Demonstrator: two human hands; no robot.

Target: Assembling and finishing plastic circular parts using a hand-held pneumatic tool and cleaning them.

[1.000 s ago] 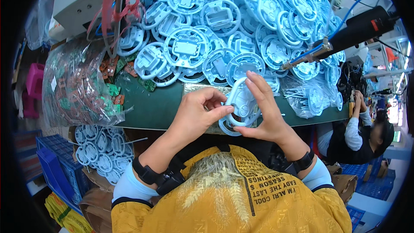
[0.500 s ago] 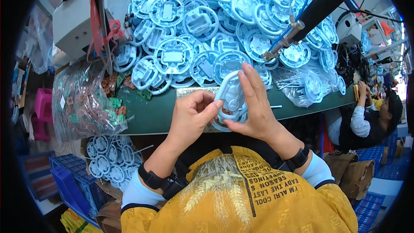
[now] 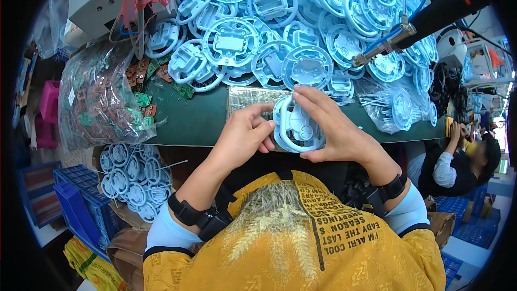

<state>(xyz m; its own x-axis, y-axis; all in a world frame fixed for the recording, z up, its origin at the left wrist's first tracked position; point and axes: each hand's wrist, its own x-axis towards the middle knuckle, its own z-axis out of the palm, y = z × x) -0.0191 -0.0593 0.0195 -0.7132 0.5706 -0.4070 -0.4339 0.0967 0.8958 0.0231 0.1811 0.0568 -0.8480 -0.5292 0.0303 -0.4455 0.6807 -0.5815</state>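
Note:
A light-blue plastic toy steering wheel (image 3: 302, 124) is held tilted above the table's near edge, its face with raised round shapes partly turned up. My right hand (image 3: 342, 132) grips it from the right, fingers along the far rim and thumb at the near rim. My left hand (image 3: 245, 134) is closed at its left rim, thumb and forefinger touching it and the other fingers curled. Whether anything small is between those fingers is hidden. Beneath lies a flat pad (image 3: 253, 98) wrapped in clear, shiny film.
A large heap of steering wheel parts (image 3: 231, 41) covers the far table. A black power screwdriver (image 3: 431, 16) hangs at the right. On the left lie a bag of circuit boards (image 3: 99, 110) and a grey machine (image 3: 102, 2). A co-worker (image 3: 463, 153) sits at the right.
The steering wheel has tipped from nearly upright to flatter, showing more of its face. Both hands moved with it, and the whole view has shifted slightly.

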